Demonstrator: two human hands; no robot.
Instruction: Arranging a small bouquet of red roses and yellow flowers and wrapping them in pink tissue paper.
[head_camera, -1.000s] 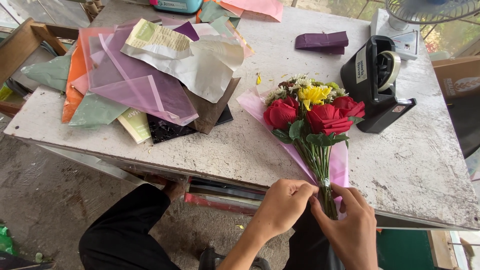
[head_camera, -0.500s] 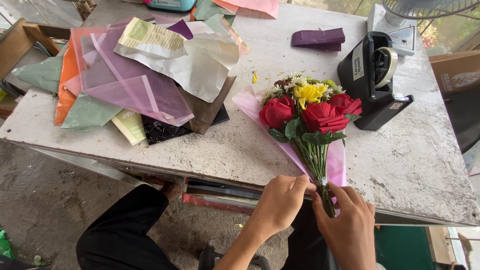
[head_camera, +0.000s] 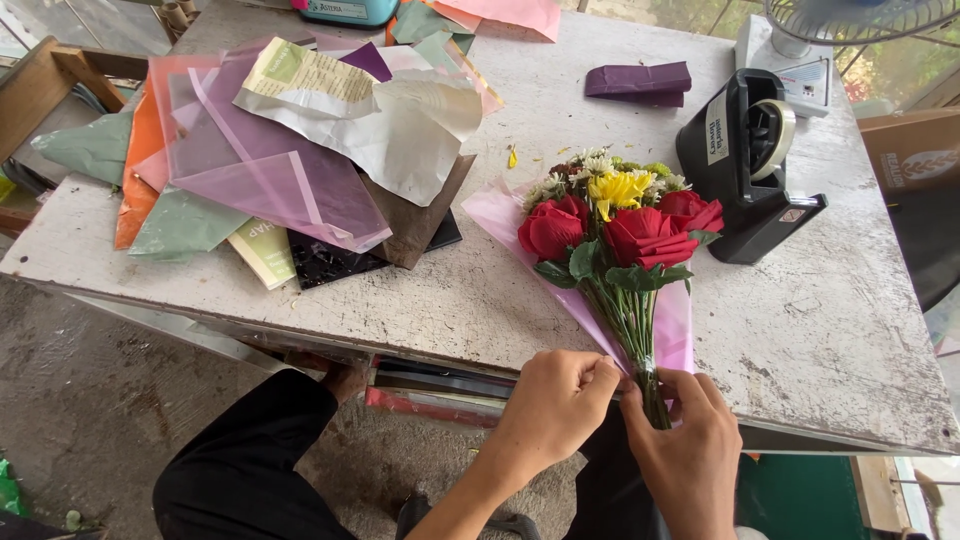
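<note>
White table (head_camera: 820, 330), both hands (head_camera: 560, 405) pinching bouquet stems (head_camera: 640, 335)

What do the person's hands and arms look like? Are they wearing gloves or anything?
No gloves. Both the left hand and the right hand are bare, with no rings, watch or bracelet showing. The left forearm is bare too, with no sleeve in view. The fingernails look short and plain. Lower down, the person wears black trousers.

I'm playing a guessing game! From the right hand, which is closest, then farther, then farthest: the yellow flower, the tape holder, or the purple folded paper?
1. Yellow flower, in the bouquet, straight up.
2. Tape holder, right side.
3. Purple folded paper, far edge of the table.
</note>
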